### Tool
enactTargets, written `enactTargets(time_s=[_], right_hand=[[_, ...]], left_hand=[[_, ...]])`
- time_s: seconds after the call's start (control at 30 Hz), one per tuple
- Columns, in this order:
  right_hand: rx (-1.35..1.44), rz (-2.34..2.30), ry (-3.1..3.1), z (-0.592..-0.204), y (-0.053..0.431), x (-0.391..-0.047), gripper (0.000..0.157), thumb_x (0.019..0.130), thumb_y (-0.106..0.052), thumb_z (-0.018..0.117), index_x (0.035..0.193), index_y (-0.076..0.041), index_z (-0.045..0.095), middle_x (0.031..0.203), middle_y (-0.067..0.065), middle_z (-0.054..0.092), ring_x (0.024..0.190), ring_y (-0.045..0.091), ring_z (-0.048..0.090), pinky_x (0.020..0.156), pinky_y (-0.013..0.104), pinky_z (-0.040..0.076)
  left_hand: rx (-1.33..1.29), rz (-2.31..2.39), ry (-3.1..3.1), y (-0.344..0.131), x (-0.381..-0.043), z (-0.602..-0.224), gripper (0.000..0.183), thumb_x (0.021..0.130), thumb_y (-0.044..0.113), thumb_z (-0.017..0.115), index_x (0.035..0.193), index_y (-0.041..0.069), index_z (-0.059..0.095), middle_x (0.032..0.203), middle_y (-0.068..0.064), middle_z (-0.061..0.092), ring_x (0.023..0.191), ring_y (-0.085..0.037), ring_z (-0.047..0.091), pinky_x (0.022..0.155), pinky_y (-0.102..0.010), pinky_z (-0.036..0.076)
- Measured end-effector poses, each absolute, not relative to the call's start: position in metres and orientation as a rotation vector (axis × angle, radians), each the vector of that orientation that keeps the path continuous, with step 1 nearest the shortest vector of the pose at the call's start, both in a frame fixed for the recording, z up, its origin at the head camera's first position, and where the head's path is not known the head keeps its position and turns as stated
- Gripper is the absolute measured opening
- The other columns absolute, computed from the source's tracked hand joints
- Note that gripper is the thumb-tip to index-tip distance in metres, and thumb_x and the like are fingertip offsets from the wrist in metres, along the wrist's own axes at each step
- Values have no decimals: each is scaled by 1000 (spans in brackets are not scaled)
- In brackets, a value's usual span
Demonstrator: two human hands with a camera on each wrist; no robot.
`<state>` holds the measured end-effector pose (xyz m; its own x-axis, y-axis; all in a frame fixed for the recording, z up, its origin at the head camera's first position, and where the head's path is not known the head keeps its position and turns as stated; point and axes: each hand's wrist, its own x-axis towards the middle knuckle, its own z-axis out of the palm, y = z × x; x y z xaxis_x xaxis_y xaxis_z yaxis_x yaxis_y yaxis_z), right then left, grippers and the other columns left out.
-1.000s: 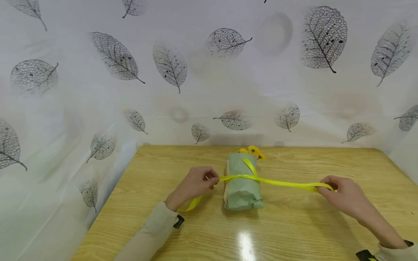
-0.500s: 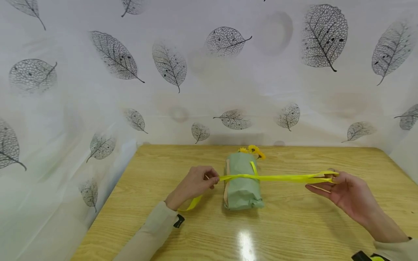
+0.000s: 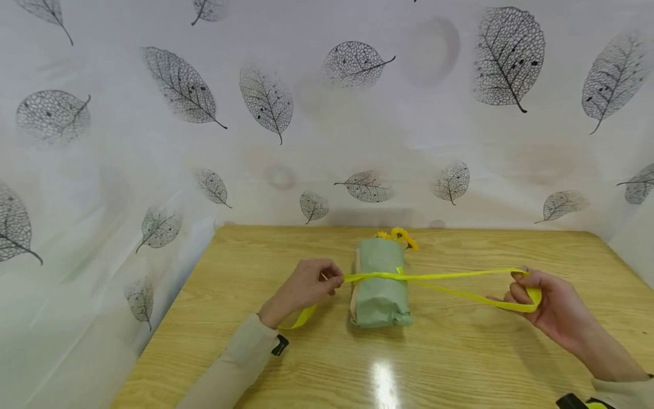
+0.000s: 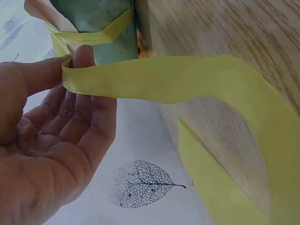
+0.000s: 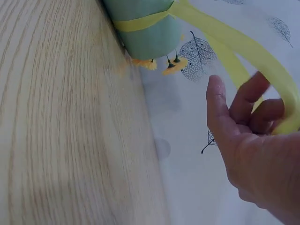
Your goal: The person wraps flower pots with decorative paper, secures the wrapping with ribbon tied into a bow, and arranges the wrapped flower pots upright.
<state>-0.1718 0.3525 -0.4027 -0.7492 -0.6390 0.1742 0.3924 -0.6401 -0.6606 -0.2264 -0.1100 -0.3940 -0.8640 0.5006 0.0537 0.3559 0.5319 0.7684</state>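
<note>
A bouquet (image 3: 380, 308) in green paper lies on the wooden table, a yellow ribbon (image 3: 378, 276) wrapped round its middle. My left hand (image 3: 305, 288) is just left of it, pinching the ribbon between thumb and index finger; a long tail hangs from the pinch, as the left wrist view shows. Out to the right, my right hand (image 3: 559, 312) holds a wide ribbon loop hooked round its curled fingers. Two strands run from the bouquet to that hand, spread apart. Yellow flowers (image 3: 400, 233) stick out of the bouquet's far end.
The wooden table (image 3: 449, 363) reaches back to a pale curtain (image 3: 327, 130) printed with dark leaf skeletons, which also hangs along the left side. A dark strap (image 3: 279, 345) shows at the left sleeve.
My right hand has turned and taken the ribbon round its fingers, opening the strands into a wide loop. The short ribbon end standing over the bouquet has been drawn in. My left hand keeps its place.
</note>
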Motion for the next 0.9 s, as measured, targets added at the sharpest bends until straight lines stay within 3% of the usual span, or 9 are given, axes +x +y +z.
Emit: enactTargets(time_s=[0.03,0.13,0.23,0.3,0.4,0.53,0.63,0.7,0.9], right_hand=[[-529,-2340,819,-402,353,-172,41,107,-3,-2,102,-4,39,78,12,28,80,31,35,101,37,51],[-518,-2304,875,-400,353,-175,44,108,-5,-1,100,-5,42,72,8,18,68,23,21,80,28,45],[-482,-2283,1072,-398,355,-175,47,110,-6,2,94,-9,46,69,7,12,62,22,11,60,30,23],[-474,-2265,1236,-396,356,-175,46,110,-6,6,91,-13,47,66,6,11,58,22,7,57,34,11],[-425,-2249,1431,-394,360,-174,43,112,-7,12,89,-17,48,65,7,9,54,23,4,53,36,7],[-258,-2159,1869,-392,365,-169,33,114,-14,30,94,-20,56,64,7,15,53,27,6,50,40,10],[-68,-1865,2377,-387,367,-166,21,111,-23,45,100,-25,62,59,3,25,49,26,15,45,40,15],[41,-1559,2678,-382,367,-164,18,109,-33,51,109,-22,65,55,-2,32,46,23,24,42,39,22],[130,-851,3111,-370,368,-165,57,105,-47,54,123,6,62,61,-1,48,53,17,36,50,31,26]], left_hand=[[732,1242,2594,-110,-227,-394,15,102,11,62,106,1,72,97,-16,75,79,-28,74,64,-22,57],[730,1247,2590,-110,-227,-395,14,102,11,62,105,2,72,97,-16,75,79,-28,74,64,-22,56],[731,1251,2591,-111,-227,-395,14,102,10,62,104,3,73,96,-16,75,78,-28,74,63,-23,56],[728,1245,2596,-111,-227,-395,14,102,11,62,105,3,73,96,-15,75,78,-27,74,63,-23,56],[725,1238,2597,-112,-227,-395,15,102,11,61,105,3,72,97,-14,75,79,-27,74,64,-23,57],[729,1219,2592,-115,-227,-395,15,103,14,61,106,4,72,96,-13,75,78,-27,73,63,-24,57],[732,1176,2622,-120,-229,-397,13,103,16,63,105,8,73,93,-9,74,76,-25,72,61,-23,56],[733,1152,2641,-125,-230,-399,12,102,18,64,104,10,73,91,-8,74,74,-24,71,59,-22,55],[783,1119,2629,-139,-230,-400,16,102,22,66,105,9,74,91,-9,74,72,-23,69,57,-22,52]])
